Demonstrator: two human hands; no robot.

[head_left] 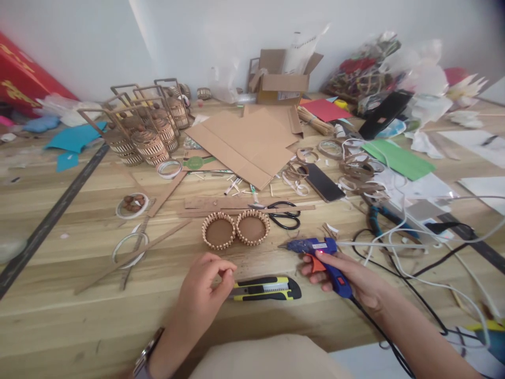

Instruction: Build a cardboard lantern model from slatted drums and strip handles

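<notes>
My right hand [355,281] grips a blue glue gun [319,255] by its handle, a finger on the orange trigger, nozzle pointing left. My left hand [205,289] rests on the wooden table [79,310] with thumb and forefinger pinched together; what they pinch is too small to make out. A yellow-and-black utility knife [266,288] lies between the hands, right beside my left fingertips. Just beyond it sit two round cardboard baskets [235,229] side by side, rims ringed with small sticks.
Black scissors [284,215] and cardboard strips lie behind the baskets. Flat cardboard sheets [248,142], an open box [282,79], finished lanterns [148,131], a phone [323,181], tape rings and tangled cables [414,252] crowd the table. A long dark ruler [55,210] runs along the left.
</notes>
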